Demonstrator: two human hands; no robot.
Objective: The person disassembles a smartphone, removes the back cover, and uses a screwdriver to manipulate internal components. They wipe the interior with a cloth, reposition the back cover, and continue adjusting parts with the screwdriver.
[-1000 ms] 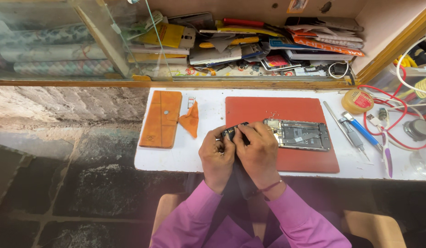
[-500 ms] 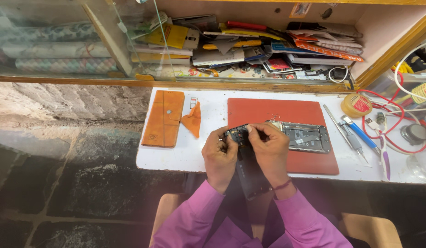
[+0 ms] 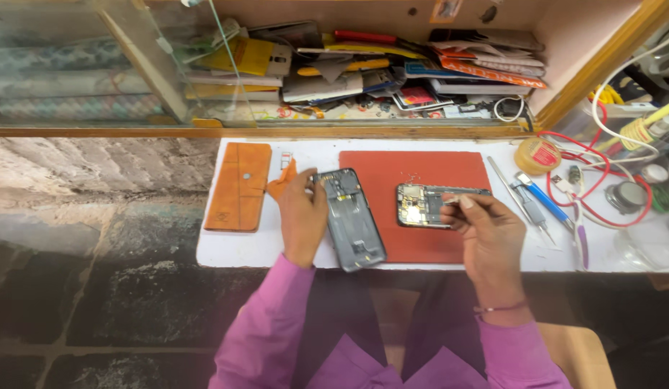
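A dark grey phone frame (image 3: pixel 351 220) lies tilted across the left edge of the red mat (image 3: pixel 421 167), with the thumb and fingers of my left hand (image 3: pixel 302 216) gripping its upper left side. Farther right on the mat lies a second opened phone part with an exposed circuit board (image 3: pixel 426 205). My right hand (image 3: pixel 489 241) has its fingertips pinched on that part's right end; whether a small tool is between them is unclear.
A brown leather case (image 3: pixel 238 185) and an orange pick (image 3: pixel 279 184) lie left of the mat. A tape roll (image 3: pixel 536 155), screwdrivers (image 3: pixel 532 200) and red wires (image 3: pixel 597 198) sit to the right. Behind is a cluttered shelf (image 3: pixel 392 68) with a glass pane (image 3: pixel 226 68).
Both hands held one phone together at the mat's left edge. Now they are apart: the left keeps the grey frame, and the right has moved right to the board part.
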